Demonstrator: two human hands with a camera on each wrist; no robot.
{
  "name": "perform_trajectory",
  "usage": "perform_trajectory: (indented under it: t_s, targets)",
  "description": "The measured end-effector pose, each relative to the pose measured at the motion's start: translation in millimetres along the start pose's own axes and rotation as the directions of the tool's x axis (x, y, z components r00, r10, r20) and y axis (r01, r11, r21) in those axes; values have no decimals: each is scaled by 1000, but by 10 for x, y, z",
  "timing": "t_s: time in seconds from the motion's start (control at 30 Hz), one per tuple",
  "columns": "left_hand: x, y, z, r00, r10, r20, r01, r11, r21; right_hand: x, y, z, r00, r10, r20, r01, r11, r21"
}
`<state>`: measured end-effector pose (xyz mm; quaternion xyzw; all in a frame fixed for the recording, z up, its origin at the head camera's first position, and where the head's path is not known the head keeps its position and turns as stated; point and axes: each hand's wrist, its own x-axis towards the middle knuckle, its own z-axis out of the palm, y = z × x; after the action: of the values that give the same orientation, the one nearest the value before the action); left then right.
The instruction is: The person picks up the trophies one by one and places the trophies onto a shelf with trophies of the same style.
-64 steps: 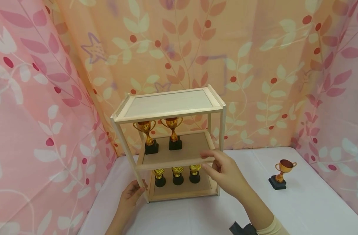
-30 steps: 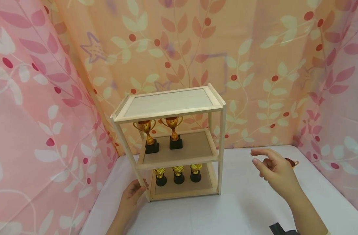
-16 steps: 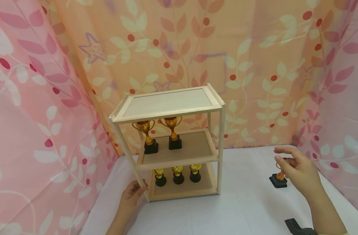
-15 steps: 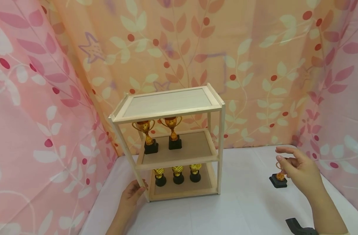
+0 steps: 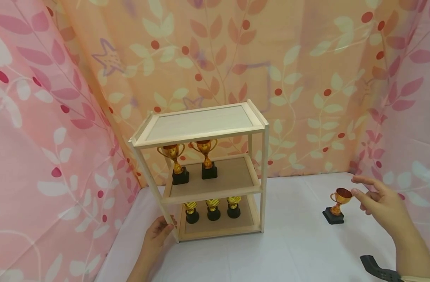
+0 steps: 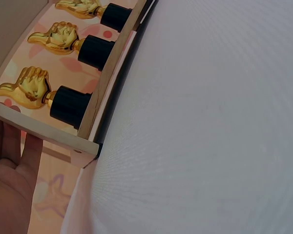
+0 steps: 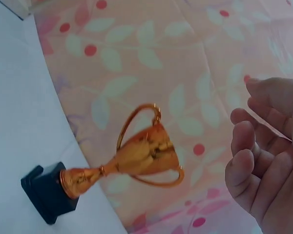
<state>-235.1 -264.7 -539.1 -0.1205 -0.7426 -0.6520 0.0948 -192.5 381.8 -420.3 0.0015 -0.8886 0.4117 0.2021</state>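
Note:
My left hand (image 5: 159,234) grips the front left post (image 5: 149,182) of a small three-tier wooden shelf (image 5: 204,124), low down near the tablecloth. On the right, my right hand (image 5: 385,203) hovers with loosely bent fingers just beside a bronze-gold trophy cup (image 5: 341,196), which stands upright on its square black base. In the right wrist view a gap shows between those fingers and the cup's handle (image 7: 178,178). Two similar cups (image 5: 205,148) stand on the middle tier. Several gold thumbs-up trophies (image 6: 31,87) with round black bases line the bottom tier.
A white cloth (image 5: 289,235) covers the table. Patterned curtains (image 5: 299,78) hang behind and at both sides. A dark strap (image 5: 378,270) hangs at my right wrist. The right part of the middle tier (image 5: 236,172) lies beside the two cups.
My right hand has moved from the shelf's right front, rightward across the table and past the single cup, uncovering it. My left hand keeps its grip on the post.

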Motion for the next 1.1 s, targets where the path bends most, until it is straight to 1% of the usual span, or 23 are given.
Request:
perform_trajectory:
  t_s: [0.07,0.17,0.23,0.27,0.37,0.47,0.53,0.6,0.63,0.77,0.87,0.97,1.03,1.1]
  targets:
    - [-6,11,13,1000,-24,-15,24,1000,3,0,93,-34,1000,-6,-5,6,1000,-2]
    - [-9,7,15,999,-42,-25,42,999,8,0,256,-96,999,42,8,-42,999,7]
    - [-7,-5,9,999,-39,-27,39,999,10,3,376,-113,999,54,-7,-53,998,31]
    - [-6,-14,5,999,-35,-26,35,999,11,-4,434,-124,997,71,-4,-71,997,36]
    - [-8,-27,-5,1000,-22,-21,23,1000,15,-25,600,-140,996,86,3,-86,995,57]
    - [-10,-32,-8,1000,-20,-16,20,1000,11,-45,751,-162,993,120,15,-121,991,56]
    - [-8,-35,-4,1000,-24,-17,24,1000,4,-40,842,-169,990,141,10,-141,986,87]
    - [-7,-39,2,1000,-26,-18,26,1000,-7,-31,933,-163,990,138,-1,-137,983,122]
    - [-5,-41,4,999,-27,-18,27,1000,-13,-28,984,-157,991,132,5,-131,981,140]
    - [-8,-55,5,1000,-25,-14,25,1000,-17,-37,1190,-98,990,121,75,-133,975,178]
    - [-7,-63,3,1000,-23,-10,23,1000,-13,-46,1314,-44,980,153,127,-177,961,213]
    - [2,-62,2,1000,-24,-9,24,1000,-12,-41,1377,6,969,171,177,-210,950,230]
    - [9,-57,2,1000,-26,-9,26,1000,-9,-27,1387,39,957,183,226,-233,947,222]
    - [14,-49,2,1000,-29,-10,29,1000,-8,-10,1384,75,945,175,277,-238,948,212]
